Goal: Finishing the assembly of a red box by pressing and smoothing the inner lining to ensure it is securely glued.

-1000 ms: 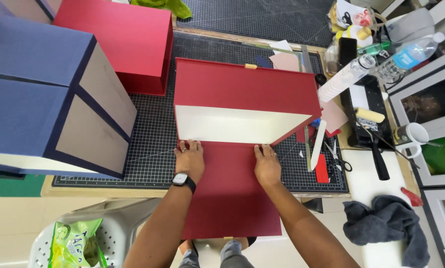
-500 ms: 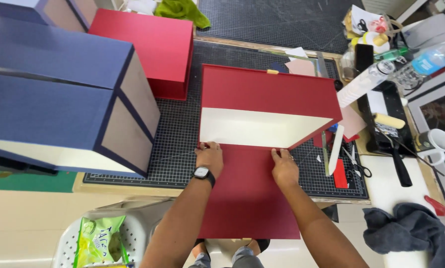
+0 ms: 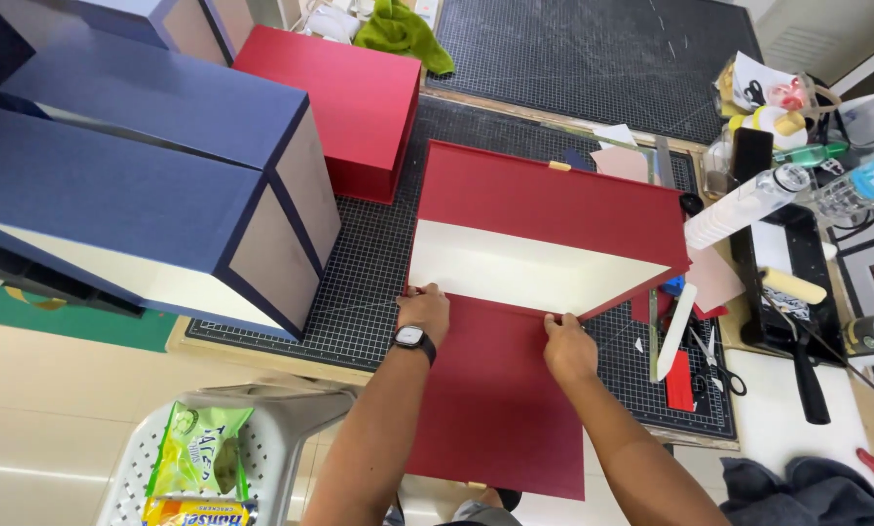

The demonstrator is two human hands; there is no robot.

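A large red box (image 3: 554, 209) with a cream inside lies open on the black cutting mat (image 3: 369, 273). Its red flap (image 3: 500, 399) hangs toward me over the table's near edge. My left hand (image 3: 425, 312), with a black watch on the wrist, presses on the fold where flap meets box, at the left end. My right hand (image 3: 565, 346) presses on the same fold further right, with fingertips touching the cream edge. Neither hand holds a tool.
Stacked blue boxes (image 3: 154, 185) fill the left. A closed red box (image 3: 344, 93) sits behind. Right of the box lie a white folding tool (image 3: 675, 331), scissors (image 3: 714, 360), a red cutter (image 3: 680, 380), bottles (image 3: 748, 200) and a mug (image 3: 870, 336). A stool with snack bags (image 3: 198, 448) stands below.
The view has shifted, so the box and hands sit further right and lower. Both hands stay pressed on the fold of the flap.
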